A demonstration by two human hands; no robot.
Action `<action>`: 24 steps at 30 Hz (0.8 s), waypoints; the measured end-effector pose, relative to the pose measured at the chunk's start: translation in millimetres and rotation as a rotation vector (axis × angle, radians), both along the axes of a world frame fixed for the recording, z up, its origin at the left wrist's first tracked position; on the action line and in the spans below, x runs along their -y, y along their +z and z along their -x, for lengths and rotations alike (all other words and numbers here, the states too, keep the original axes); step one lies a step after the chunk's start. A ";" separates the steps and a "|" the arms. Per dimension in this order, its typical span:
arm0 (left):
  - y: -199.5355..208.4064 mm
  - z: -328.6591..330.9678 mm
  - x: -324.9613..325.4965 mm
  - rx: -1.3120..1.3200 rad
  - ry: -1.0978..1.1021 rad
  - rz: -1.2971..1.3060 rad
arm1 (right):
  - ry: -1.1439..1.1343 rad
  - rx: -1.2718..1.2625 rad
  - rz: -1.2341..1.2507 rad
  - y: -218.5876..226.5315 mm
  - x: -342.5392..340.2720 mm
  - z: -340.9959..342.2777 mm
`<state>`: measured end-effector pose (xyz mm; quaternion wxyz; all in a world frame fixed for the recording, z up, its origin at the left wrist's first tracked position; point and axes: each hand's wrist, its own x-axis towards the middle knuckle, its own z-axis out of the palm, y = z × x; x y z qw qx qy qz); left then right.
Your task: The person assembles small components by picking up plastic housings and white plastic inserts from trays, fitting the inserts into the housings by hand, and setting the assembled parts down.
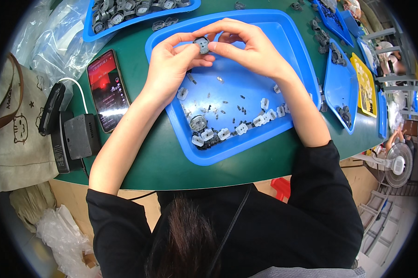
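Note:
Between my two hands, above the far left part of a blue tray (296,37), is a small grey plastic housing (202,45). My left hand (174,58) pinches it from the left with thumb and fingers. From the right, the thumb and fingers of my right hand (246,44) close on the same housing. Below them in the tray lie several white plastic pieces (241,129) in a row along the near edge. Tiny dark parts (242,110) are scattered over the tray floor. Another round grey housing (198,123) rests in the near left corner.
A second blue tray (139,14) heaped with grey housings stands at the far left. Left of my arm lie a lit phone (108,90), black adapters (81,134) and a cloth bag (21,125). Farther right are more blue trays (339,88), a yellow tray (365,88) and a fan (398,164).

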<state>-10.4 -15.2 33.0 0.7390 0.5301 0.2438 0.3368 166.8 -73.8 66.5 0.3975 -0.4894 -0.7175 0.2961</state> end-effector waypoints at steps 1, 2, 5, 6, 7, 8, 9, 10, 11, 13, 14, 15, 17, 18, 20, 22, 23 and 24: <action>0.4 0.0 0.0 0.001 -0.001 -0.001 | -0.001 0.001 -0.001 -0.6 0.1 -0.2; 0.8 0.0 0.0 0.015 -0.016 0.022 | 0.013 0.020 -0.078 -2.2 0.0 -0.6; 5.2 2.2 -1.6 0.067 -0.096 0.087 | 0.020 0.012 -0.118 -1.3 -1.1 -1.7; 8.2 3.1 -1.6 0.108 -0.165 0.129 | 0.010 -0.013 -0.081 -0.2 -1.0 -1.9; 10.3 2.8 -0.4 0.108 -0.165 0.129 | 0.010 -0.013 -0.081 -0.7 -2.3 -2.9; 12.3 1.8 1.6 0.086 -0.192 0.111 | -0.045 -0.146 0.056 -2.0 -4.9 -4.9; 12.9 1.3 2.6 0.065 -0.220 0.094 | -0.101 -0.279 0.195 -2.1 -6.3 -5.1; 11.9 1.1 1.9 0.064 -0.220 0.095 | -0.101 -0.279 0.195 -2.3 -5.3 -3.2; 10.2 0.8 0.2 0.068 -0.243 0.064 | -0.117 -0.376 0.256 -2.0 -3.8 0.6; 8.7 0.3 -0.4 0.071 -0.267 0.033 | -0.134 -0.473 0.316 -2.5 -2.4 2.1; 8.4 0.0 -0.2 0.064 -0.262 0.032 | -0.140 -0.475 0.337 -3.9 -1.9 1.2; 8.8 0.2 0.0 0.056 -0.255 0.031 | -0.143 -0.476 0.357 -4.2 -1.9 1.1; 7.8 -1.3 1.3 0.056 -0.240 0.035 | -0.151 -0.497 0.376 -2.2 0.6 1.7; 7.7 -1.7 1.7 0.055 -0.225 0.039 | -0.157 -0.518 0.395 -0.4 1.0 2.4; 7.8 -1.8 1.9 0.043 -0.210 0.024 | -0.175 -0.498 0.384 -1.9 0.7 3.2; 8.3 -2.4 1.8 0.036 -0.189 0.000 | -0.188 -0.474 0.366 -1.4 -1.9 5.7; 7.8 -2.2 4.0 0.044 -0.140 -0.004 | -0.209 -0.477 0.331 0.1 -2.1 9.0; 6.1 -4.5 4.5 0.058 -0.096 -0.011 | -0.235 -0.477 0.290 2.1 -3.8 9.4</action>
